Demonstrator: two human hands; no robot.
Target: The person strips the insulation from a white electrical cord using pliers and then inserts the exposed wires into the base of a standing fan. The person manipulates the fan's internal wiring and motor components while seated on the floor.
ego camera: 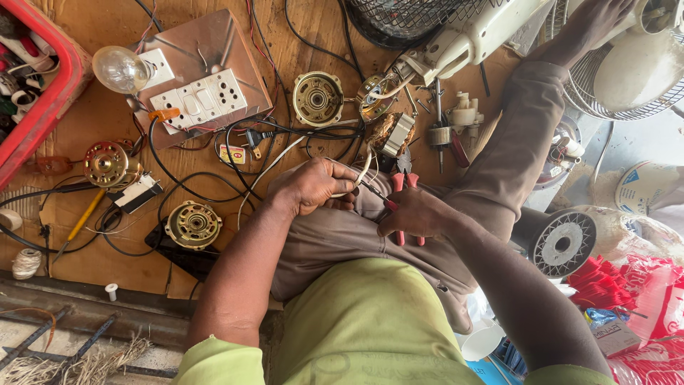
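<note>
My left hand (313, 187) is closed around a bundle of thin white wires (365, 171) over my lap. My right hand (415, 212) grips red-handled pliers (399, 187), whose jaws point left at the wires between both hands. The wires run up toward a copper-wound motor stator (390, 134) and a white fan motor housing (463, 39) on the wooden board. My bent leg in brown trousers (499, 157) stretches to the upper right.
Brass-coloured motor end caps (318, 98) (193, 224) (106, 164), a switchboard with a bulb (199, 100), black cables, a screwdriver (456, 146) and screws lie on the wooden board (107, 264). A red crate (50, 100) sits at left; a fan grille (406, 18) and a wire spool (563, 244) lie at right.
</note>
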